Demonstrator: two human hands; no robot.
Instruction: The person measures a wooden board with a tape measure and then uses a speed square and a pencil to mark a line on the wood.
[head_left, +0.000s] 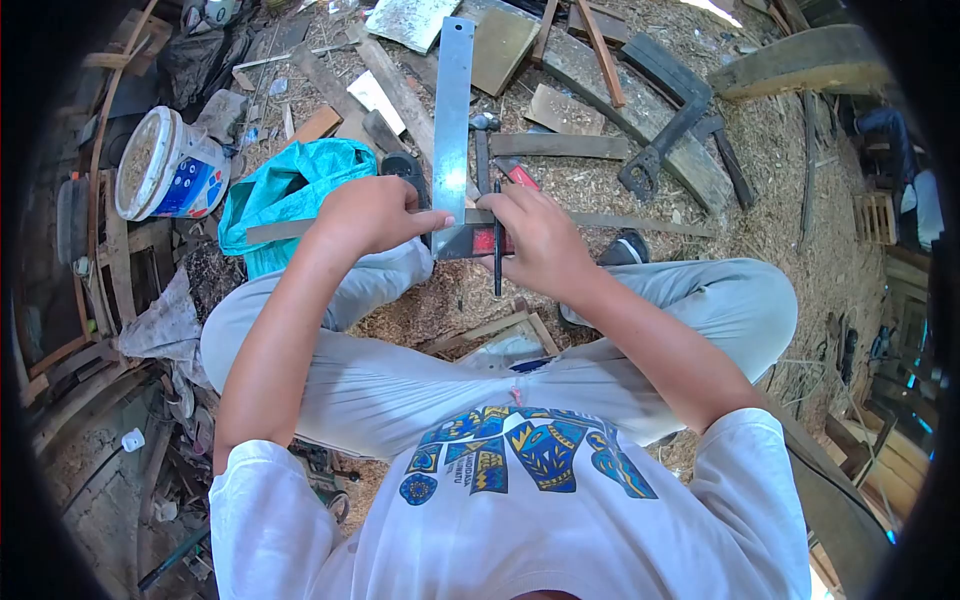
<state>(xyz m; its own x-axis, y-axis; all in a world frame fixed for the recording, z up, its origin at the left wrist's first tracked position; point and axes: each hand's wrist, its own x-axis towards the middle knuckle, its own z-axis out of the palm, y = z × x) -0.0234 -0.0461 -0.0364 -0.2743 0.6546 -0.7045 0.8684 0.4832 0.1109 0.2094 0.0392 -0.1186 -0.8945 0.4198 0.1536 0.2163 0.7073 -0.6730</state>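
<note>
A try square's long steel blade point(453, 110) points away from me, laid across a thin wooden strip point(640, 222). Its stock point(457, 243), dark with red, sits against the strip's near side. My left hand point(375, 215) is closed around the strip, its thumb pressing at the base of the blade. In the fingers of my right hand point(540, 240) is a slim black pen point(497, 270), held upright across the strip beside the stock. This hand also touches the square's stock. Its fingers partly hide the strip.
Beyond my hands lie a hammer point(483, 125), a hand saw point(665, 130) with a dark handle, and several wood offcuts point(560, 146). A teal bag point(265, 205) and a white bucket point(160, 165) stand to the left. Wood shavings cover the ground.
</note>
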